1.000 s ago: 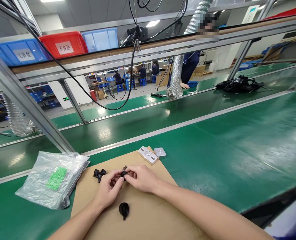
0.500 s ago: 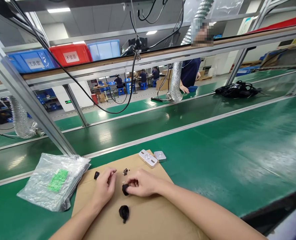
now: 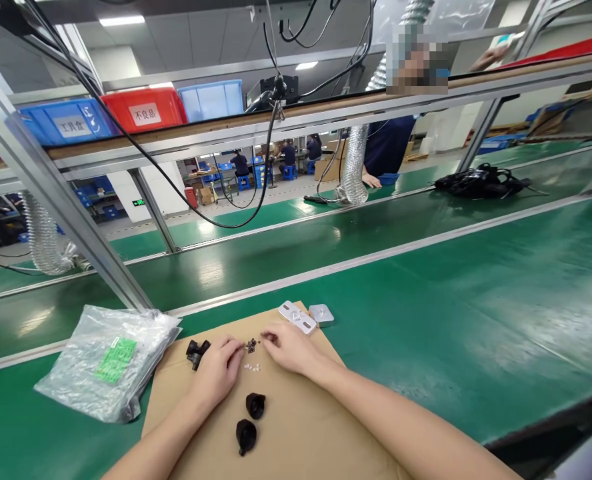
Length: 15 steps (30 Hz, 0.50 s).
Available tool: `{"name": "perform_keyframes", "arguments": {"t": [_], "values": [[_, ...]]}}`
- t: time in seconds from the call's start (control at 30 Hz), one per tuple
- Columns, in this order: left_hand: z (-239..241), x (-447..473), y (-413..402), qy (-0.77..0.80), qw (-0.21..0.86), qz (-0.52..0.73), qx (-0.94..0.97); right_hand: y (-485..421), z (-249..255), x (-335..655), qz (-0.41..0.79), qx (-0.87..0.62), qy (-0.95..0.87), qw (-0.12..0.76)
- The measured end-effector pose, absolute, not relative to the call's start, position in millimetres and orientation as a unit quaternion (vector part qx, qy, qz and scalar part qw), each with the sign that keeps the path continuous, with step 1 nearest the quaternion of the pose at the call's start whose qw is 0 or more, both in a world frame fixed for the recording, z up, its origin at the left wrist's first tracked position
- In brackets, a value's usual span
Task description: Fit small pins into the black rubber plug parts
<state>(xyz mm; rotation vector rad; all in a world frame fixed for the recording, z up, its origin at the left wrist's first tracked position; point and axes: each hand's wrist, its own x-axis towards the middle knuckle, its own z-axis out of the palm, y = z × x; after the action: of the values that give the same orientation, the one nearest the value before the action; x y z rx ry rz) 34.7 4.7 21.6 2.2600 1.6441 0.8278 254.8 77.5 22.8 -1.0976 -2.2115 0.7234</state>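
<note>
My left hand (image 3: 220, 370) rests on the brown sheet, thumb and index finger drawn together at the edge of a small pile of tiny dark parts (image 3: 251, 345). Across the pile, my right hand (image 3: 291, 347) has its fingers curled, tips close to the pile; anything pinched in either hand is too small to make out. Tiny whitish pieces (image 3: 252, 367) lie just below the pile. Nearer to me sit two black cup-shaped parts, an upper one (image 3: 255, 405) and a lower one (image 3: 246, 437). Several black parts (image 3: 195, 352) lie left of my left hand, partly hidden by it.
A plastic bag with a green label (image 3: 86, 373) lies at the left. Behind my right hand are a silver plate with slots (image 3: 297, 317) and a square silver block (image 3: 321, 314). A cable (image 3: 196, 213) hangs ahead. Across the bench stands another person (image 3: 389, 143).
My right hand has let go of a black cup-shaped part, now beside the other one, and moved up to the tiny dark parts. My left hand has shifted right to the pile.
</note>
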Motion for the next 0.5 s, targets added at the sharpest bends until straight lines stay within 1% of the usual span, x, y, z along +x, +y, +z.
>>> {"name": "perform_keyframes", "arguments": {"t": [0.13,0.3,0.4,0.5], "values": [[25,41,12,0.583,0.119,0.288,0.75,82,16,254,0.253,-0.404,-0.84,0.258],[18,36,11,0.562,0.116,0.287,0.767,74,20,247,0.229,-0.416,-0.845,0.245],[0,22,23,0.567,0.112,0.317,0.751,77,20,239,0.19,-0.412,-0.87,0.192],[-18,18,46,0.604,0.14,0.299,0.725,92,14,236,0.157,-0.408,-0.889,0.135]]}}
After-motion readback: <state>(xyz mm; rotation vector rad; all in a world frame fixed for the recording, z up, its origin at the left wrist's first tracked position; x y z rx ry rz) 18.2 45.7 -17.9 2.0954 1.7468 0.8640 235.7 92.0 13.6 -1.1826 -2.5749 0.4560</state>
